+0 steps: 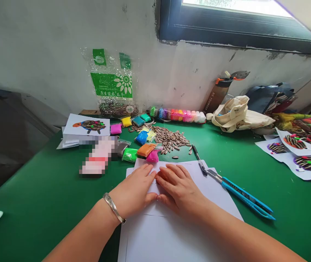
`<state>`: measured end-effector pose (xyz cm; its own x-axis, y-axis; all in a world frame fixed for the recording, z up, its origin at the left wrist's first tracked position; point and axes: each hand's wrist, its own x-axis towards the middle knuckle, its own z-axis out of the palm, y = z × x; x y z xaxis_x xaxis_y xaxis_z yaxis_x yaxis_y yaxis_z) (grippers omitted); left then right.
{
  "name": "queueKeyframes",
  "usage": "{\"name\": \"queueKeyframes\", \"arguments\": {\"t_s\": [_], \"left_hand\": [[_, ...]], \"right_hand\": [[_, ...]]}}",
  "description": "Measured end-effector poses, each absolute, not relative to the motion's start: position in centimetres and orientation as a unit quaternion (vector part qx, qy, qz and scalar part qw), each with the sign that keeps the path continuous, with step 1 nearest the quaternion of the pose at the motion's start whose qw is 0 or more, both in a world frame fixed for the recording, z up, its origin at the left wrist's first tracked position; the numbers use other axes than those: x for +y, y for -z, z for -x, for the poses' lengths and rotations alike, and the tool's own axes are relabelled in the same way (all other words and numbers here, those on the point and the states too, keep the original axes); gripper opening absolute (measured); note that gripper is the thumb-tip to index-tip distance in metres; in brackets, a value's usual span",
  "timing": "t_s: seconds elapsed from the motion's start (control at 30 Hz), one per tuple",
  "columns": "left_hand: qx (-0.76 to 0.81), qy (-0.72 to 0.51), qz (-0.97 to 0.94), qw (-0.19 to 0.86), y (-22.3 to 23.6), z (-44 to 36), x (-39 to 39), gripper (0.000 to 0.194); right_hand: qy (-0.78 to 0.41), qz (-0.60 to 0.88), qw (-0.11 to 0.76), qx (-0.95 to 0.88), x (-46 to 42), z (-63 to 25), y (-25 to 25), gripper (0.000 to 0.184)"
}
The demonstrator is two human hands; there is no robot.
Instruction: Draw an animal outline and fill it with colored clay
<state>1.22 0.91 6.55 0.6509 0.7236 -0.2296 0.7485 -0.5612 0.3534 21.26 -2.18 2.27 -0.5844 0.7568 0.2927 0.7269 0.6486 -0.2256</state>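
Observation:
My left hand, with a silver bracelet on its wrist, rests on a small white sheet with its fingers stretched forward. Facing it from the right, my right hand touches the same sheet, its fingers apart and slightly bent. The fingertips of both hands nearly meet over a faint drawn line, and what lies under them is hidden. Beneath is a stack of larger white paper. Just ahead lie orange, magenta and green clay packets.
Sunflower seeds are heaped behind the packets, before a seed bag. A black pen and blue utility knife lie right of the paper. Seed-covered pictures are stacked at left, more pictures at right. A bottle stands behind.

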Motion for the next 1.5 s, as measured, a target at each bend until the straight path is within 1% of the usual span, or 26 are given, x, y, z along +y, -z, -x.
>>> {"name": "queueKeyframes", "arguments": {"t_s": [0.1,0.3,0.47,0.73,0.9,1.07,1.23,1.37,1.5], "left_hand": [[0.42,0.025,-0.879,0.226,-6.6,-1.1,0.9,0.048],[0.438,0.029,-0.861,0.256,-6.5,-0.9,0.9,0.064],[0.437,0.021,-0.863,0.253,-6.7,-1.1,0.9,0.06],[0.446,0.031,-0.86,0.246,-6.5,-1.0,0.7,0.066],[0.436,0.013,-0.868,0.236,-6.3,-1.1,0.8,0.06],[0.438,0.033,-0.87,0.223,-6.3,-1.1,0.9,0.062],[0.435,0.037,-0.873,0.22,-6.1,-1.0,0.9,0.056],[0.435,0.028,-0.872,0.221,-6.3,-1.1,0.8,0.055],[0.429,0.025,-0.875,0.222,-6.9,-1.4,0.9,0.045]], "right_hand": [[-0.032,0.42,0.183,-0.888,-2.2,-21.3,-2.2,0.047],[-0.025,0.417,0.172,-0.892,-2.1,-21.0,-2.1,0.045],[-0.028,0.422,0.17,-0.89,-2.2,-20.9,-2.1,0.045],[-0.044,0.423,0.17,-0.889,-2.1,-20.8,-2.1,0.045],[-0.024,0.426,0.192,-0.884,-2.0,-21.2,-1.9,0.049],[-0.039,0.43,0.178,-0.884,-2.1,-21.3,-2.1,0.044],[-0.029,0.443,0.197,-0.874,-2.2,-21.5,-2.6,0.039],[-0.05,0.44,0.182,-0.878,-2.1,-21.6,-2.8,0.035],[-0.056,0.446,0.19,-0.873,-2.1,-21.7,-2.6,0.036]]}}
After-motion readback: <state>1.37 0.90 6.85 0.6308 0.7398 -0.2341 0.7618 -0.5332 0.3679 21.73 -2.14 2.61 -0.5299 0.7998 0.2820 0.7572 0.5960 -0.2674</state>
